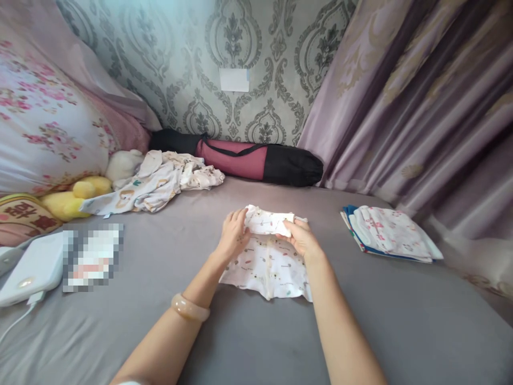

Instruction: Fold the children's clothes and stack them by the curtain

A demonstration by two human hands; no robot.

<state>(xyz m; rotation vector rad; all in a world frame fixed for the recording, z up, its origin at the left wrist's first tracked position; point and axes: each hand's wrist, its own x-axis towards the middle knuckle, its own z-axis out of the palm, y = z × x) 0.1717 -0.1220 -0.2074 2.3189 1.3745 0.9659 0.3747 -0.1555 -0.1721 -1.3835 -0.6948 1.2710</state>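
Note:
A small white baby garment [269,264] with tiny prints lies on the grey bed sheet [248,331] in the middle of the view. Its far edge is folded up and back toward me. My left hand [233,235] grips the left end of that fold with closed fingers. My right hand [301,238] pinches the right end of the same fold. A pale bangle [189,308] sits on my left wrist.
A folded stack of small clothes [390,233] lies at the right by the purple curtain [420,101]. A loose heap of baby clothes [158,182] lies at the back left, beside plush toys [80,195] and a floral pillow [44,117]. A maroon and black roll bag [256,159] lies along the wall. A white device [34,267] rests at the left.

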